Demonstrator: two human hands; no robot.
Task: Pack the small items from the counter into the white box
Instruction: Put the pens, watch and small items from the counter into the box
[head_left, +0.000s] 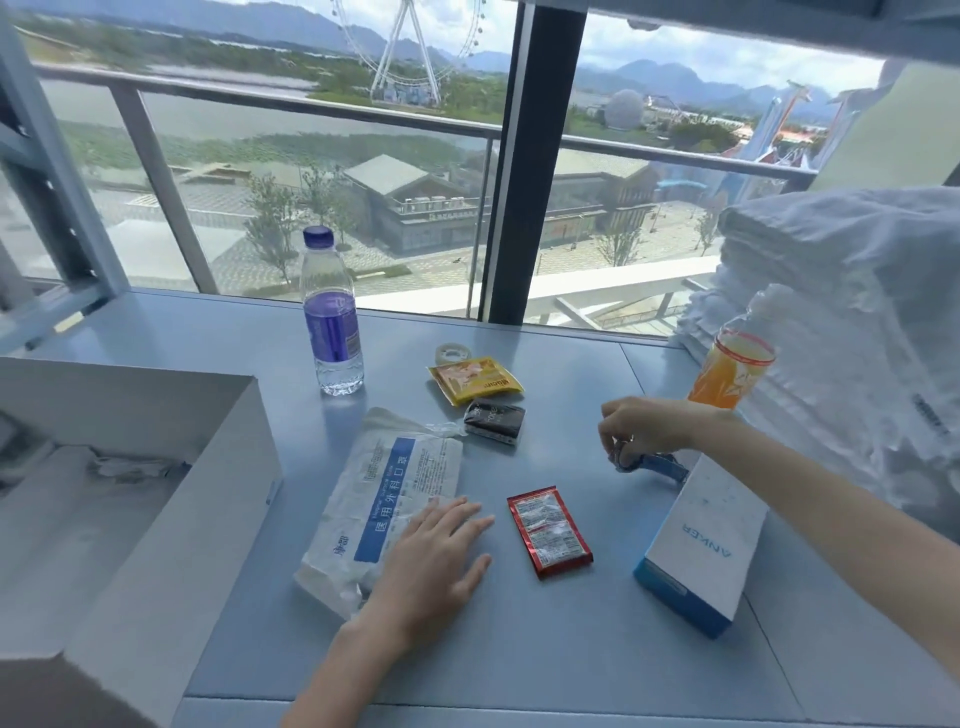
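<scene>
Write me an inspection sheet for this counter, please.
Surface: blue-grey counter.
Job's things: open white box at left; mask pack, red sachet, yellow sachet, black packet, tape roll and Anker box still out.
Clutter: water bottle and orange drink bottle upright; folded white linen at right.
Hands: left hand flat, partly on the mask pack; right hand pinches a blue-strapped object.
Cables: nothing seen.
Surroundings: window behind, Ferris wheel outside.
</scene>
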